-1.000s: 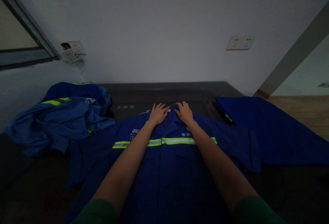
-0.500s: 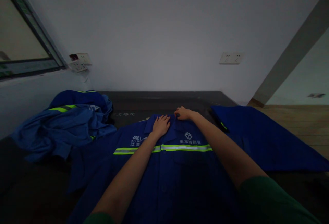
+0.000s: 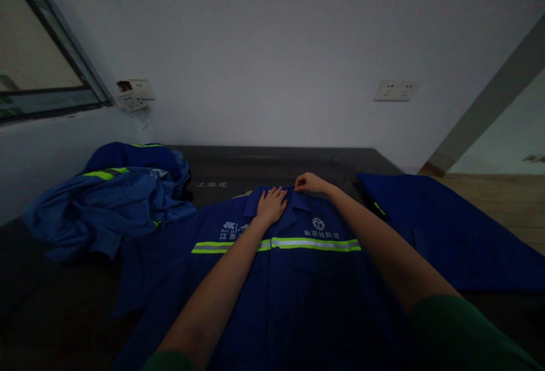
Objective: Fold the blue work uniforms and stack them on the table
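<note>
A dark blue work jacket with a yellow-and-silver reflective stripe lies front side up before me, its collar pointing away. White lettering and logos mark both sides of its chest. My left hand rests flat on the collar's left part, fingers spread. At the collar's right part, my right hand pinches the fabric edge between thumb and fingers. The jacket's lower part fades into shadow.
Crumpled blue garments with reflective stripes are heaped at the left. Another dark blue garment lies spread at the right. The dark table meets a white wall with sockets. A window is at upper left.
My right hand has shifted slightly along the collar, and the right collar flap now lies more folded out. My left hand stays on the collar. The whole view has shifted a little.
</note>
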Tool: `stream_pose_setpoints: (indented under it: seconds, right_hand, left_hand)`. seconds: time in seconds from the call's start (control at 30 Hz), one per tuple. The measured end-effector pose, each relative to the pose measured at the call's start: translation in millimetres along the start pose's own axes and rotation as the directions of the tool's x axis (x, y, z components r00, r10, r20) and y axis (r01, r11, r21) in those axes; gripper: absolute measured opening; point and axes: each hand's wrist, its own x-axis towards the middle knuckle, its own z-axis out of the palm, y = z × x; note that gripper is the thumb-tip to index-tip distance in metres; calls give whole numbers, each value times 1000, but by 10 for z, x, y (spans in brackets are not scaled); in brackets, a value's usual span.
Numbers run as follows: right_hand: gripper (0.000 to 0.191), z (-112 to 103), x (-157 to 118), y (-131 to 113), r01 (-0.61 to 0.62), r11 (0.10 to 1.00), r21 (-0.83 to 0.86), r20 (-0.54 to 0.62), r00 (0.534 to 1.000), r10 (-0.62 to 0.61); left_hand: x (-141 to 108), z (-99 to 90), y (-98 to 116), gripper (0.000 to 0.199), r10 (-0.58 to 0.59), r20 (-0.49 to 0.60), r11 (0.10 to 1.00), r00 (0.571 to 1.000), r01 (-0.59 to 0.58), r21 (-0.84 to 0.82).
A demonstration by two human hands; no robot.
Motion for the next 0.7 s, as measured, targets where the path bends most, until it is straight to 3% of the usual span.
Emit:
stream_pose_setpoints:
  seconds: [0.3, 0.5, 0.7]
  right_hand:
    - [18, 372, -23, -33, -140, 990, -9, -224, 965, 134]
    - [21, 568, -115, -107, -300, 950, -87, -380, 892, 247]
    - [31, 548, -245, -281, -437, 867, -240, -517, 813, 267]
  left_hand:
    - [8, 39, -10, 44, -12, -31, 1000, 999, 12, -3]
    - [12, 65, -7, 46, -32, -37, 999, 999, 32, 8]
    - [11, 62, -5, 47, -37, -24, 999, 999, 37, 10]
